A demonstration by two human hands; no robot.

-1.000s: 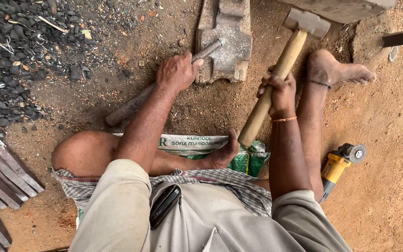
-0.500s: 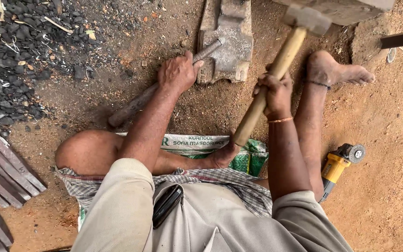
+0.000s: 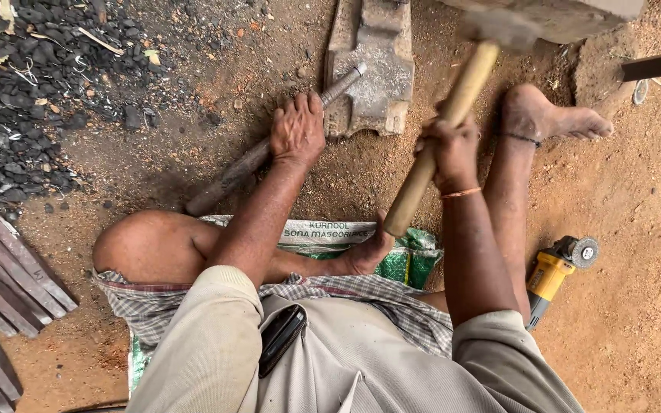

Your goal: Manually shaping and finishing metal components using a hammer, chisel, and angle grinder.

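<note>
My left hand (image 3: pixel 297 130) grips a long metal rod (image 3: pixel 227 177) whose tip rests on a worn grey iron anvil block (image 3: pixel 372 73) set in the dirt. In my right hand (image 3: pixel 447 149) is the wooden handle of a hammer (image 3: pixel 441 134). The handle slants up to the right, and its steel head (image 3: pixel 503 29) is raised and blurred, above and to the right of the anvil. I sit on the ground with my right foot (image 3: pixel 548 118) stretched out beside the anvil.
A heap of black charcoal (image 3: pixel 24 84) lies at the upper left. Flat metal bars (image 3: pixel 5 279) are stacked at the left edge. A yellow angle grinder (image 3: pixel 556 271) rests on the sand to my right. A green and white sack (image 3: pixel 361 237) lies under me.
The hammer has swung from lying over the right of the anvil to a raised, blurred position higher up. My left hand keeps the rod on the anvil.
</note>
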